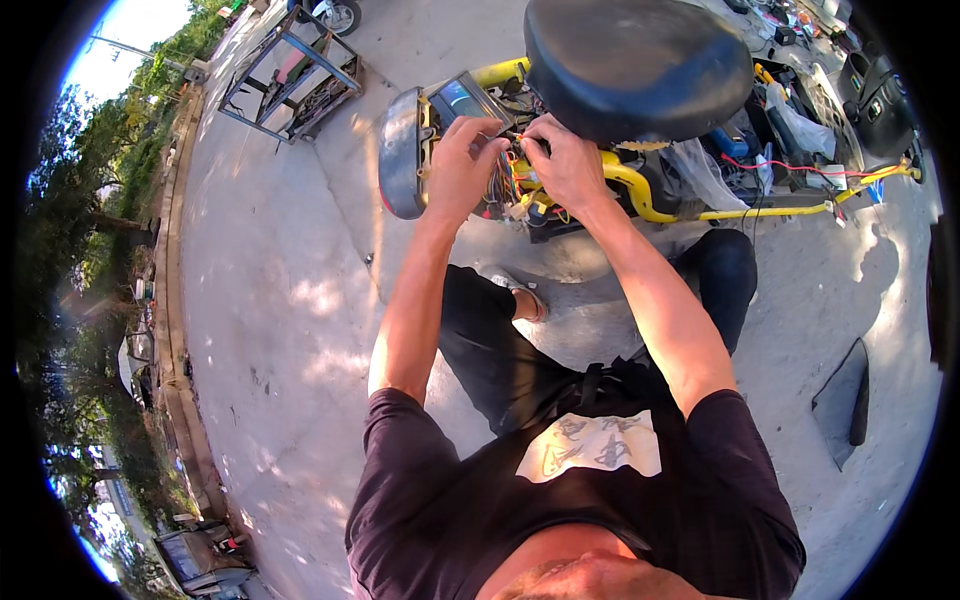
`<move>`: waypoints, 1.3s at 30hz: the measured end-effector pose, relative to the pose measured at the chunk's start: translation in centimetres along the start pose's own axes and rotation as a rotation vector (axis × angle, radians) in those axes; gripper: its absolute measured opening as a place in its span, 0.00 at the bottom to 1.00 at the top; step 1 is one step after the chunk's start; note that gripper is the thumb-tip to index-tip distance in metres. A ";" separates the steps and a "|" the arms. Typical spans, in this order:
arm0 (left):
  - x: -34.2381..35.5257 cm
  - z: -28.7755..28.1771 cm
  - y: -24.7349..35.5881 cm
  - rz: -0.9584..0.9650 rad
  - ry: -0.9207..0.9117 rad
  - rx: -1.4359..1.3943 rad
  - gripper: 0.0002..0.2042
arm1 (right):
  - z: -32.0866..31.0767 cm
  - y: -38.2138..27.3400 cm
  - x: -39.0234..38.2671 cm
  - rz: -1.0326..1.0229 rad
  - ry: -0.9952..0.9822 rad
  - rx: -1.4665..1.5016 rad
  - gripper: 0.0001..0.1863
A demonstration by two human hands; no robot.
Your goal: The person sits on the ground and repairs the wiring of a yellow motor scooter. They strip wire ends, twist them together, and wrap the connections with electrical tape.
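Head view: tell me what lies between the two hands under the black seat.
In the head view, a bundle of coloured wires lies between the left hand and right hand, under the black seat.

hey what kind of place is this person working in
Probably an outdoor roadside repair spot: a stripped scooter with a yellow frame sits on sunlit concrete pavement, both hands in its coloured wires, trees alongside.

Bright sunlight, dappled shadows on concrete [290,300], fisheye-bent edges.

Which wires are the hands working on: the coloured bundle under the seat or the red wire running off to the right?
The coloured bundle under the black seat: both the left hand and right hand are on it. The red wire lies apart, untouched.
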State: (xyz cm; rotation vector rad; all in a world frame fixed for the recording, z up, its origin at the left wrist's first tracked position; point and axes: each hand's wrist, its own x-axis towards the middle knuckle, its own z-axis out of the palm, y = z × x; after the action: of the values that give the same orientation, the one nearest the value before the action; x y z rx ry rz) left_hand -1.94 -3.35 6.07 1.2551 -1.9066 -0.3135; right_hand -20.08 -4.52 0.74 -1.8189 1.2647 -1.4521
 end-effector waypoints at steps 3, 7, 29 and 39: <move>-0.5 1.3 -0.6 -0.144 -0.032 -0.172 0.10 | 0.0 -0.4 -0.3 0.008 0.007 0.008 0.09; -0.5 1.8 -0.2 -0.184 0.007 -0.158 0.08 | -0.3 -0.5 -0.6 -0.038 0.033 -0.010 0.08; -0.6 0.7 -0.7 -0.689 -0.075 -0.717 0.15 | 0.9 -0.1 -1.7 -0.094 0.180 -0.043 0.03; -0.7 2.0 0.5 -0.544 -0.037 -0.466 0.14 | 0.7 -0.5 -2.0 -0.123 0.176 -0.111 0.04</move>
State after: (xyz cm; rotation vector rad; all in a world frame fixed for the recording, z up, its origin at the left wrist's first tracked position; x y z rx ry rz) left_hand -3.63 -2.97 4.81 1.4162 -1.3722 -1.0054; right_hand -19.22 -2.69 0.00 -1.9049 1.3628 -1.6704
